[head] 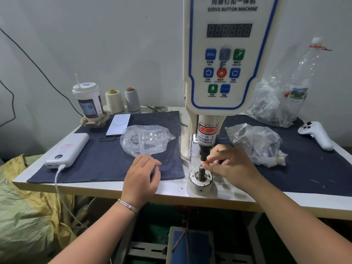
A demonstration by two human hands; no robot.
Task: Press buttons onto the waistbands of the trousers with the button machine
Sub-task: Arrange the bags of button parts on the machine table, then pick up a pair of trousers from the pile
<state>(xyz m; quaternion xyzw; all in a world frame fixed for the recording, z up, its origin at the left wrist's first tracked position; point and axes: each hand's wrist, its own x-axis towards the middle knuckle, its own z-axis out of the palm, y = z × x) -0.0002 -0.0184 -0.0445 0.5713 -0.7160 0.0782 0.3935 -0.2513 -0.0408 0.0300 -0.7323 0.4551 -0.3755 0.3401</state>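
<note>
The white servo button machine (224, 60) stands at the middle of the table, its dark punch (205, 149) hanging over the lower die post (201, 171) in a round white base (200, 185). My right hand (228, 162) pinches a small button part (202, 165) at the top of the die post, right under the punch. My left hand (142, 178) rests with loosely curled fingers on the dark denim cloth (99, 159) at the table's front edge, holding nothing I can see. A clear bag of silver buttons (144, 139) lies just beyond it. No trousers are in view.
A second bag of small parts (255, 143) and a larger bag (270, 103) with a plastic bottle (304, 73) lie right of the machine, beside a white handheld controller (316, 134). On the left sit a power bank (66, 151), phone (119, 124), cup (87, 100) and two thread cones (122, 101).
</note>
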